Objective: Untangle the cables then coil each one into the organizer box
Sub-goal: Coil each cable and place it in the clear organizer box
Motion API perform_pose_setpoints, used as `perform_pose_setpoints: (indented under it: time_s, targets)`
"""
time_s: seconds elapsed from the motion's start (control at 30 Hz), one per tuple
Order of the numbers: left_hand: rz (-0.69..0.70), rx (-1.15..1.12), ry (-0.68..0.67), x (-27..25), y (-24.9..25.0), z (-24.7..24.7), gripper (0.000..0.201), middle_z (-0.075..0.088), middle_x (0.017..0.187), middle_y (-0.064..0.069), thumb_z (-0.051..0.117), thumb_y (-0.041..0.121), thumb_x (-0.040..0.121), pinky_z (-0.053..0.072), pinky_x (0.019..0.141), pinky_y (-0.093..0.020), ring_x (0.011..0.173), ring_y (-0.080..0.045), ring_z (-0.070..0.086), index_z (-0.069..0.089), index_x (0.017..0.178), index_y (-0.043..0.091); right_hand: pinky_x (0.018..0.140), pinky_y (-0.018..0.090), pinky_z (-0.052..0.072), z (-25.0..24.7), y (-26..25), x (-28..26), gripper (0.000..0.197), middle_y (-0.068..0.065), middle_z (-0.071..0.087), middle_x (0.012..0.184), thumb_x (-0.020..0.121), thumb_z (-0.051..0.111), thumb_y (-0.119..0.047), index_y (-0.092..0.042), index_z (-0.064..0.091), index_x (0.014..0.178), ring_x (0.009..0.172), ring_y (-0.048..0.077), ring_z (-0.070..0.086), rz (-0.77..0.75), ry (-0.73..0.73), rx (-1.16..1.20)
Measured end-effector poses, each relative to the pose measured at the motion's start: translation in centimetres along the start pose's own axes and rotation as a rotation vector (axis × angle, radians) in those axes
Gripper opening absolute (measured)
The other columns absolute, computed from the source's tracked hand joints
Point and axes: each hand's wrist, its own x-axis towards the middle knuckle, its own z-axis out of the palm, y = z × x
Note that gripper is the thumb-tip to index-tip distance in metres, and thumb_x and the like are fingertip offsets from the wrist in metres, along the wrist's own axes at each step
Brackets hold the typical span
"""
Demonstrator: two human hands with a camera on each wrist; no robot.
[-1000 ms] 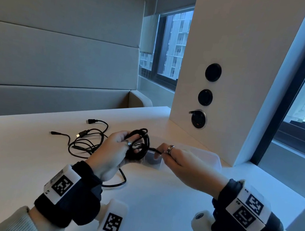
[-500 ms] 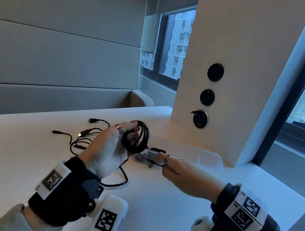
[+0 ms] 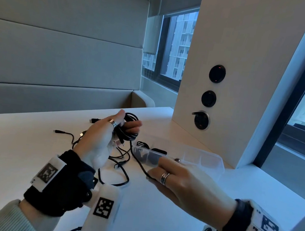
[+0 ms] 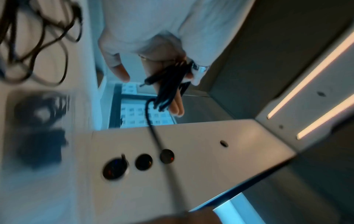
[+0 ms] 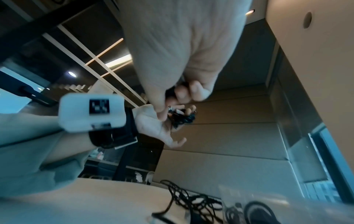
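My left hand (image 3: 127,121) is raised above the white table and grips a coil of black cable (image 3: 129,131), thumb on top and fingers curled through the loops. In the left wrist view the coil (image 4: 168,86) hangs across the fingers with a plug sticking out. One strand drops from the coil to my right hand (image 3: 152,174), which pinches that cable tail (image 3: 141,166) low over the table. A clear organizer box (image 3: 202,157) lies just behind the right hand, with coiled black cables (image 3: 143,148) in its left compartments.
A loose tangle of black cables (image 3: 118,161) lies on the table (image 3: 16,155) under and left of my left hand. A white pillar with round sockets (image 3: 202,120) stands right behind the box. A padded bench back runs along the far side.
My left hand has lifted the coil higher. My right hand has drawn back toward me and lower with the cable tail, so the box behind it now shows.
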Motion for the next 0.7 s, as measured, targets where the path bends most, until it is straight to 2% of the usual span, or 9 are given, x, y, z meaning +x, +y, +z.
perform_pose_setpoints:
  time_s: [0.07,0.1,0.17,0.27,0.37,0.43,0.5,0.6,0.7]
  targets:
    - [0.080,0.166,-0.088,-0.3,-0.4,0.3,0.024,0.075,0.089,-0.005,0.041,0.025,0.098,0.051,0.081,-0.031,0.078,-0.015,0.069,0.055,0.091,0.007,0.059,0.020,0.038,-0.9,-0.2,1.3,0.026,-0.001,0.051,0.084,0.096,0.045,-0.026,-0.012,0.066,0.087,0.069,0.012,0.044,-0.033,0.100,-0.020]
    - [0.098,0.242,-0.130,-0.5,-0.7,0.5,0.024,0.074,0.083,0.000,0.040,0.022,0.098,0.053,0.077,-0.026,0.077,-0.015,0.067,0.056,0.094,0.004,0.060,0.020,0.036,-1.1,-0.1,1.9,0.025,-0.001,0.050,0.086,0.096,0.044,-0.027,-0.013,0.064,0.090,0.069,0.012,0.044,-0.021,0.123,-0.031]
    - [0.093,0.351,-0.203,-0.9,-1.1,0.7,0.025,0.068,0.067,0.008,0.039,0.018,0.098,0.049,0.067,-0.019,0.074,-0.016,0.061,0.054,0.085,0.004,0.059,0.021,0.034,-1.0,0.4,2.8,0.022,0.000,0.050,0.084,0.097,0.039,-0.031,-0.015,0.054,0.095,0.065,0.014,0.043,0.071,0.169,-0.020]
    - [0.025,0.326,-0.296,-1.4,-0.9,0.9,0.028,0.067,0.069,-0.005,0.035,0.017,0.099,0.051,0.061,-0.020,0.068,-0.018,0.062,0.048,0.086,-0.005,0.062,0.032,0.042,-0.1,1.4,3.3,0.029,0.004,0.051,0.087,0.095,0.034,-0.035,-0.012,0.053,0.091,0.070,0.020,0.044,0.213,0.198,0.028]
    - [-0.055,0.222,-0.263,-1.6,-0.7,1.2,0.024,0.065,0.066,-0.009,0.035,0.021,0.100,0.053,0.059,-0.024,0.061,-0.019,0.063,0.046,0.090,0.002,0.071,0.037,0.042,0.9,2.0,3.4,0.030,0.003,0.041,0.098,0.092,0.043,-0.035,-0.016,0.066,0.091,0.083,0.023,0.038,0.226,0.308,-0.064]
    - [-0.069,0.181,-0.239,-1.6,-0.9,1.3,0.031,0.064,0.067,-0.009,0.035,0.022,0.100,0.053,0.058,-0.024,0.058,-0.018,0.062,0.051,0.106,-0.003,0.071,0.033,0.043,1.5,2.0,3.5,0.026,0.006,0.046,0.093,0.093,0.048,-0.028,-0.012,0.069,0.094,0.079,0.022,0.043,0.238,0.412,0.083]
    - [-0.075,0.148,-0.228,-1.4,-1.1,1.4,0.039,0.063,0.069,-0.010,0.035,0.023,0.100,0.054,0.056,-0.022,0.056,-0.016,0.062,0.050,0.113,-0.011,0.070,0.021,0.044,2.2,1.7,3.6,0.016,0.008,0.053,0.086,0.090,0.056,-0.013,-0.005,0.070,0.096,0.075,0.016,0.050,0.241,0.459,0.269]
    - [-0.088,0.113,-0.197,-1.2,-1.2,1.2,0.032,0.063,0.060,-0.005,0.037,0.026,0.099,0.055,0.055,-0.023,0.055,-0.016,0.063,0.050,0.090,-0.003,0.070,0.010,0.042,2.8,1.5,3.5,0.010,0.007,0.059,0.084,0.086,0.060,-0.001,-0.002,0.068,0.093,0.075,0.007,0.052,0.274,0.492,0.372]
    - [-0.076,0.086,-0.192,-1.3,-1.0,1.4,0.030,0.062,0.055,-0.001,0.038,0.024,0.098,0.055,0.057,-0.026,0.054,-0.017,0.064,0.047,0.076,0.007,0.071,0.007,0.041,3.1,1.4,3.3,0.012,0.004,0.063,0.085,0.087,0.055,-0.002,-0.003,0.067,0.091,0.075,0.001,0.052,0.282,0.509,0.393]
